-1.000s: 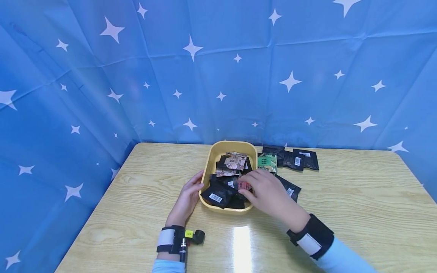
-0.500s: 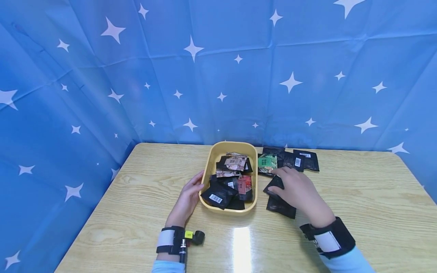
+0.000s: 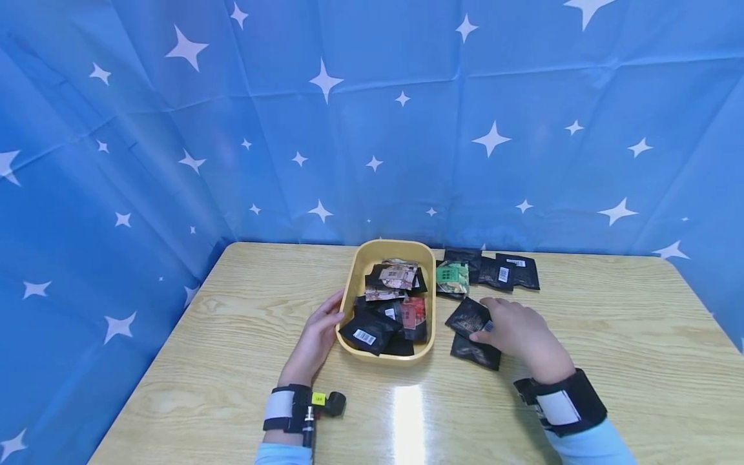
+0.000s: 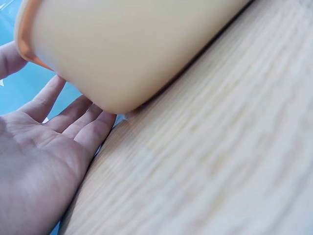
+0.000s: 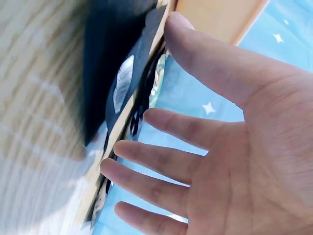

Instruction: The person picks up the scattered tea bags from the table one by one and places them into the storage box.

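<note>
A yellow tub (image 3: 386, 360) holds several small flat packets, among them a red-printed packet (image 3: 413, 313) and a tan-printed packet (image 3: 398, 274). My left hand (image 3: 316, 332) touches the tub's left side; in the left wrist view its fingers (image 4: 93, 132) lie straight against the wall. To the right of the tub, my right hand (image 3: 520, 329) is low over a black packet (image 3: 467, 316), which overlaps another black packet (image 3: 473, 353). In the right wrist view its fingers (image 5: 161, 161) are spread and its thumb overlaps the labelled packet (image 5: 129, 73).
Behind the right hand lie a green-printed packet (image 3: 452, 276) and several black packets (image 3: 517, 270) near the table's back edge. A blue star-patterned cloth (image 3: 372, 123) hangs behind the wooden table (image 3: 628, 336).
My right hand has moved from the red-printed packet in the tub to the black packets on the right, then slightly further right. The left hand keeps its place at the tub.
</note>
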The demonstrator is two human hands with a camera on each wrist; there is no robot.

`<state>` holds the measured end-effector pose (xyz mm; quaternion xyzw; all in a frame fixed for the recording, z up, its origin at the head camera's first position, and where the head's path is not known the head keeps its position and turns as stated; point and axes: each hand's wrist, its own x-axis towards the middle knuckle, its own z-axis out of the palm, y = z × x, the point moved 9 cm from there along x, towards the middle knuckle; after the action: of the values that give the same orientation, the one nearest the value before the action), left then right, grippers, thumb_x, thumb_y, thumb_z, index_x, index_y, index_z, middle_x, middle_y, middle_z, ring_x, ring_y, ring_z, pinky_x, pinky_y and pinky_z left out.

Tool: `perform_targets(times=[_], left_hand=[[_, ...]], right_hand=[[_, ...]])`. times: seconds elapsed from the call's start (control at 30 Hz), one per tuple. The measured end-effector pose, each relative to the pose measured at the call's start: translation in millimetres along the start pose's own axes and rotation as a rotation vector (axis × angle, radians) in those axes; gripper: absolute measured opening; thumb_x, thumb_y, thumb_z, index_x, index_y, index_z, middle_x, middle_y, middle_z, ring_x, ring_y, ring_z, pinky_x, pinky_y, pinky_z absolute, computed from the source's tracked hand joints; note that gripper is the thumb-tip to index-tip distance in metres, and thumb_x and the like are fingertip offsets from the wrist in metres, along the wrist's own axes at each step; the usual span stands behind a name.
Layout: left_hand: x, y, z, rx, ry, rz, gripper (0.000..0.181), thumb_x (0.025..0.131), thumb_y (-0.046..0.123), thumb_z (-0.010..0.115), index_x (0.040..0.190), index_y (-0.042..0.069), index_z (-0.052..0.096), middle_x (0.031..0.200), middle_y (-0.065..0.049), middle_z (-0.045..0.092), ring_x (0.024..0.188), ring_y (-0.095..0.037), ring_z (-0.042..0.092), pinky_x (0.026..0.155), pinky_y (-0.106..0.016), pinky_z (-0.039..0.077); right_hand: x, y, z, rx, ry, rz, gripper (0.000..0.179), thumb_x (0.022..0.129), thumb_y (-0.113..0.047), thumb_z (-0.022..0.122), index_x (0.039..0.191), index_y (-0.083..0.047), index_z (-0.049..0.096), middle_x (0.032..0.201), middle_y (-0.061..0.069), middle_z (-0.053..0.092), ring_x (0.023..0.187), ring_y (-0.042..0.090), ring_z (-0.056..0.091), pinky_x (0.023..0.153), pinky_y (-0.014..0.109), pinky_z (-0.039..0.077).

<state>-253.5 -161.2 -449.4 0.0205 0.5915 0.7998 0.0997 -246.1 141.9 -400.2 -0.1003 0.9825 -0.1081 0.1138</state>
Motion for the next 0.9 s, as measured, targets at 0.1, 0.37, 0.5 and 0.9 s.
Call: perform_targets(times=[0.1, 0.37, 0.5, 0.9], left_hand=[[0.5, 0.4, 0.2, 0.001, 0.0, -0.004, 0.057, 0.09, 0.002, 0.038, 0.145, -0.004, 0.026, 0.152, -0.025, 0.027, 0.132, -0.024, 0.035, 0.095, -0.009, 0.043], [0.1, 1.9, 2.0, 0.004, -0.001, -0.004, 0.058, 0.089, 0.001, 0.038, 0.145, -0.005, 0.024, 0.153, -0.026, 0.025, 0.137, -0.03, 0.027, 0.095, -0.007, 0.042], [-0.3, 2.1, 2.2, 0.005, 0.001, -0.004, 0.058, 0.089, 0.002, 0.038, 0.145, -0.005, 0.025, 0.153, -0.025, 0.025, 0.137, -0.029, 0.028, 0.095, -0.007, 0.041], [-1.3, 2.1, 0.6, 0.005, 0.012, -0.011, 0.059, 0.089, 0.003, 0.038, 0.146, -0.004, 0.025, 0.154, -0.024, 0.025, 0.137, -0.028, 0.027, 0.095, -0.007, 0.042]], right_hand=[[0.8, -3, 4, -0.01, -0.011, 0.0, 0.078, 0.078, -0.047, 0.067, 0.134, 0.003, 0.046, 0.131, 0.029, 0.056, 0.108, 0.046, 0.055, 0.087, 0.061, 0.049], [4.6, -9, 10, -0.105, 0.028, -0.003, 0.074, 0.076, -0.043, 0.07, 0.131, 0.002, 0.051, 0.127, 0.027, 0.06, 0.105, 0.044, 0.056, 0.087, 0.06, 0.05], [5.5, -11, 8, -0.111, 0.045, 0.004, 0.069, 0.076, -0.038, 0.07, 0.13, 0.0, 0.052, 0.126, 0.028, 0.06, 0.105, 0.044, 0.056, 0.088, 0.06, 0.049], [0.2, -3, -5, -0.104, 0.041, 0.037, 0.068, 0.078, -0.036, 0.067, 0.132, 0.002, 0.05, 0.127, 0.031, 0.058, 0.106, 0.047, 0.055, 0.089, 0.063, 0.047]])
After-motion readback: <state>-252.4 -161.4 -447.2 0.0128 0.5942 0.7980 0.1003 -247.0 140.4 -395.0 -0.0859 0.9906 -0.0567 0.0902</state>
